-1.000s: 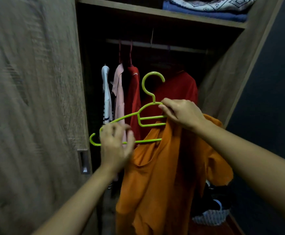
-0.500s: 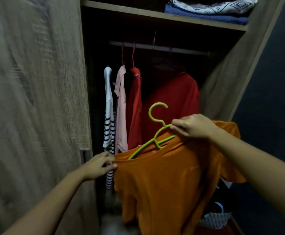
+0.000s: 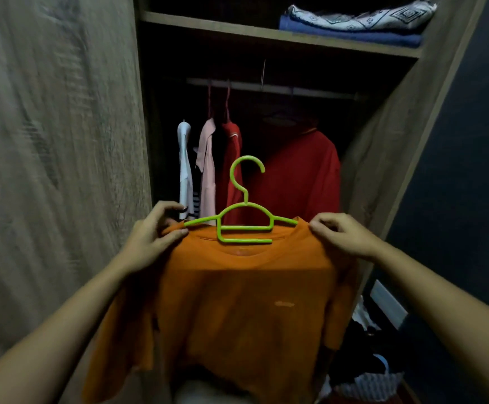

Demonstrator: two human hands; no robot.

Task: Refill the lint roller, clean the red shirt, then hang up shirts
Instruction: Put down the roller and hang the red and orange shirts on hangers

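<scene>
An orange shirt point(image 3: 243, 298) hangs level on a lime green hanger point(image 3: 244, 221) in front of the open wardrobe. My left hand point(image 3: 153, 231) pinches the shirt's left shoulder over the hanger arm. My right hand point(image 3: 339, 234) pinches its right shoulder. The hanger's hook points up, free of the rail point(image 3: 269, 88). Behind it a red shirt point(image 3: 295, 176) hangs on the rail, with another red garment point(image 3: 233, 158), a pink one point(image 3: 207, 170) and a white striped one point(image 3: 185, 167) to its left.
The wardrobe's wooden door point(image 3: 57, 141) stands open at the left. Folded blue and patterned cloths point(image 3: 354, 24) lie on the upper shelf. A heap of clothes and a basket point(image 3: 368, 380) sit at the bottom right beside a dark wall point(image 3: 470, 170).
The shirt now sits level on the hanger with both shoulders spread. My left hand moved up to the left shoulder, and my right hand slid from the hanger's neck to the right shoulder.
</scene>
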